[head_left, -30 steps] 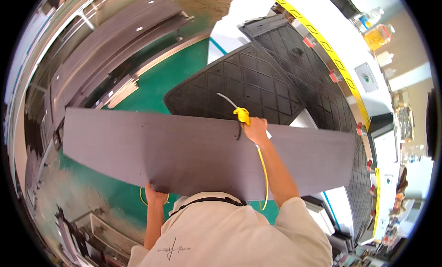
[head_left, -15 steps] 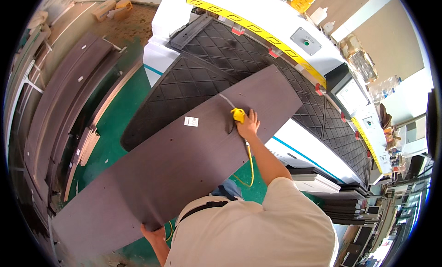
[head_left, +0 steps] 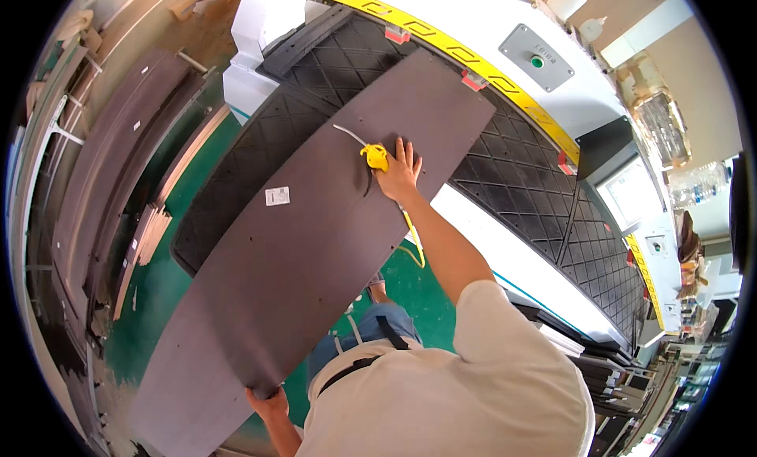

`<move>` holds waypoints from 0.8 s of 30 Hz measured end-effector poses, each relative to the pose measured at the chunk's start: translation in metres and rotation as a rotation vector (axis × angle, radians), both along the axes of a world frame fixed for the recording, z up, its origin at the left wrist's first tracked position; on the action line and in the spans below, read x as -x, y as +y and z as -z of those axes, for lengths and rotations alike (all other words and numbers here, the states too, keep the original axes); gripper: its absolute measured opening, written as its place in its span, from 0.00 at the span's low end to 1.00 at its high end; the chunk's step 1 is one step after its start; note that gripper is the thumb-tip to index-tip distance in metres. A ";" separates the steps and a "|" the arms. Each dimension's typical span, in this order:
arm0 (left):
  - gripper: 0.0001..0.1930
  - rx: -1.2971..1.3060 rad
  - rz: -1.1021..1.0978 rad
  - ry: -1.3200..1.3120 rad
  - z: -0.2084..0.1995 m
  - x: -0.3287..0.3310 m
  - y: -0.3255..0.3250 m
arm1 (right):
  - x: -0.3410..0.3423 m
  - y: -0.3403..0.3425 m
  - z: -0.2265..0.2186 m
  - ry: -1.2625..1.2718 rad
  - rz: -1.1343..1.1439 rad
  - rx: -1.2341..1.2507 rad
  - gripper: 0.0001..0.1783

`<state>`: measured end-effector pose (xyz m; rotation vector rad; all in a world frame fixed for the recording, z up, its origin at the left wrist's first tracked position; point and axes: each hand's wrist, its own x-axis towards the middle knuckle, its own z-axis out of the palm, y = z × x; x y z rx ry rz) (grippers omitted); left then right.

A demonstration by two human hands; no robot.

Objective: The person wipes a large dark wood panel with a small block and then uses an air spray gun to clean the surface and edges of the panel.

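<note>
A long dark brown board (head_left: pixel 292 268) with small holes and a white label (head_left: pixel 277 196) slants across the view. Its far end rests on a black grooved work bed (head_left: pixel 520 181). My left hand (head_left: pixel 270 403) grips the board's near-side edge low down, its fingers partly hidden. A yellow air blow gun (head_left: pixel 374 156) with a thin bent nozzle is held in my right hand (head_left: pixel 400 175), which also presses on the board with some fingers stretched out. From the gun a yellow hose (head_left: pixel 414 240) hangs over the board's edge.
Along the bed's far side runs a yellow strip (head_left: pixel 445 43) with red clamps (head_left: pixel 475 80) beside it. A green button plate (head_left: pixel 537 61) and a screen (head_left: pixel 627 190) sit beyond. More brown boards (head_left: pixel 102 173) are stacked at left, above a green floor (head_left: pixel 150 299).
The board has moved farther onto the bed, its far end now close to the yellow strip and clamps. Both hands have gone along with it. My view has shifted a little.
</note>
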<state>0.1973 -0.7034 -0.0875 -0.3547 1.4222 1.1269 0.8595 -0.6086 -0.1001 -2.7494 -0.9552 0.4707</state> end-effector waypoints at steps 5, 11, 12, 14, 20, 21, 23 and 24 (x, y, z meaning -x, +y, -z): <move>0.43 -0.170 0.616 0.697 0.026 0.029 -0.065 | -0.040 0.009 -0.007 0.017 -0.065 0.023 0.40; 0.51 -0.059 0.259 0.872 0.044 0.181 -0.079 | -0.073 0.027 -0.006 -0.001 -0.093 0.035 0.38; 0.49 0.096 0.043 0.651 0.035 0.191 -0.078 | -0.074 0.026 -0.005 0.003 -0.096 0.054 0.38; 0.49 0.235 -0.176 0.437 0.036 0.201 -0.075 | -0.079 0.022 0.001 -0.004 -0.096 0.060 0.38; 0.49 0.227 -0.212 0.302 0.027 0.146 -0.064 | -0.098 0.024 0.000 0.005 -0.079 0.064 0.38; 0.49 0.225 -0.208 0.313 0.023 0.156 -0.073 | -0.100 0.026 0.002 0.025 -0.083 0.069 0.38; 0.49 0.223 -0.175 0.325 0.020 0.157 -0.080 | -0.101 0.028 0.008 0.000 -0.094 0.058 0.38; 0.48 0.227 -0.166 0.336 0.019 0.158 -0.082 | -0.099 0.027 0.011 -0.010 -0.101 0.056 0.38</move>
